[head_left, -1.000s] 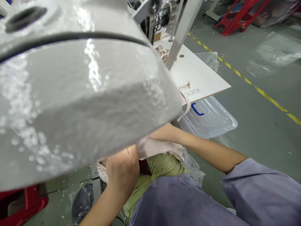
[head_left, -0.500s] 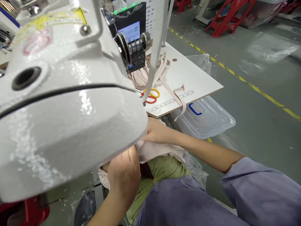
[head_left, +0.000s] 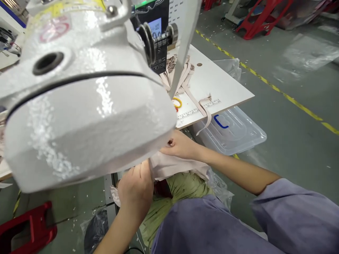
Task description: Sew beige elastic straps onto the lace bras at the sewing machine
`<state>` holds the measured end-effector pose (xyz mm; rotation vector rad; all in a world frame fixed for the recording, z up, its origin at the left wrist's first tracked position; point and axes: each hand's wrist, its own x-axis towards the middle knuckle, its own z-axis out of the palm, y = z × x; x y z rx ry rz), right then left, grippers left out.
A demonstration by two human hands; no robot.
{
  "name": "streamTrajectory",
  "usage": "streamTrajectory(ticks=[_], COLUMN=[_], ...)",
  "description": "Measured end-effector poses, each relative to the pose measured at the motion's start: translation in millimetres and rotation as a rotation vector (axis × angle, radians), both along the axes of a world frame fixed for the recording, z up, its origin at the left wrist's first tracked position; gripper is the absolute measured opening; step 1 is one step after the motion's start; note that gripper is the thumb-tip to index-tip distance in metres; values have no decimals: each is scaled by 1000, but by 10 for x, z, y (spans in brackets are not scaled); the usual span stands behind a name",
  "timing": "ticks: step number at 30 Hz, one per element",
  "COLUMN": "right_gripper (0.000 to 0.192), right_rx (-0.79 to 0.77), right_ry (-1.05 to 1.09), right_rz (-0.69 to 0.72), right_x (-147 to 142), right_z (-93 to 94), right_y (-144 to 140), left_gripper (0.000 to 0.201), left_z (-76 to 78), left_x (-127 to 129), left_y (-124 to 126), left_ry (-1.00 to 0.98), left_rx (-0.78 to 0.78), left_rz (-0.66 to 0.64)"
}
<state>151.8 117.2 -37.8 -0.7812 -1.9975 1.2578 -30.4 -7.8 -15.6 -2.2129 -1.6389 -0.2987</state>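
A pale pink piece of fabric (head_left: 174, 165) stretches between my two hands, low in front of the sewing machine (head_left: 92, 123). My left hand (head_left: 136, 185) is closed on its left edge, with the fingertips partly behind the machine head. My right hand (head_left: 182, 145) pinches the fabric's upper right part, thumb and forefinger curled together just under the machine's front end. A bit of lace (head_left: 115, 195) shows left of my left hand. The needle area is hidden by the machine head.
Beige strips (head_left: 185, 76) lie bunched on the white table (head_left: 225, 84), one hanging over its edge near scissors (head_left: 177, 102). A lidded clear plastic box (head_left: 238, 130) stands below. A red stool (head_left: 34, 225) is at lower left, and a control screen (head_left: 156, 26) sits behind the machine.
The view has shifted, so the machine appears higher and further right. My left hand has moved slightly left, and more of the fabric shows between the hands. Both hands keep their grip.
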Motion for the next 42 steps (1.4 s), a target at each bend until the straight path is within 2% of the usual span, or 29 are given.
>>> streamTrajectory(ticks=[4,8,11,14,17,19,20,22,25,27,29,30,32,34,35,37,39,41,42], right_gripper=[32,35,36,23,32,33,34,39,61,61,50,44,36,30,28,23,19,15,15], right_rx=[10,-59,-143,-217,-358,-547,-655,-851,-1016,-1123,-1213,-1208,-1061,-832,-725,-514,-299,-137,-117], right_ry=[-1,50,64,2,-6,76,141,273,407,441,455,455,435,372,330,232,110,-52,-130], right_rz=[-27,-105,-165,-119,23,123,170,280,413,345,196,127,14,-88,-131,-157,-125,-64,-12], right_x=[-13,13,49,103,173,191,177,76,-274,-570,-804,-874,-911,-857,-817,-739,-670,-589,-540], right_z=[-7,-93,-152,-126,-38,19,40,60,-4,-122,-288,-381,-566,-732,-805,-933,-1027,-1071,-1069], right_y=[-79,-170,-238,-417,-804,-1119,-1261,-1462,-1514,-1442,-1361,-1332,-1312,-1339,-1365,-1426,-1480,-1518,-1530], left_gripper=[24,21,30,39,39,37,38,39,39,38,38,37,31,29,31,37,44,46,45], left_z=[-27,-13,45,106,127,145,168,250,401,428,335,241,-18,-323,-472,-724,-884,-938,-933], left_x=[-47,-66,-89,-107,-109,-136,-168,-274,-492,-627,-724,-752,-754,-677,-613,-458,-312,-218,-196], left_y=[-67,-147,-153,-139,-194,-300,-371,-522,-688,-729,-737,-741,-762,-800,-822,-856,-873,-880,-884], left_ry=[-183,-612,-844,-916,-1075,-1233,-1286,-1300,-1184,-1085,-974,-920,-899,-1040,-1155,-1338,-1455,-1558,-1595], left_rx=[-70,-176,-311,-597,-870,-940,-937,-878,-809,-839,-879,-854,-689,-484,-438,-482,-562,-567,-547], left_rz=[135,315,366,330,172,82,76,147,275,311,327,352,460,591,626,617,572,557,561])
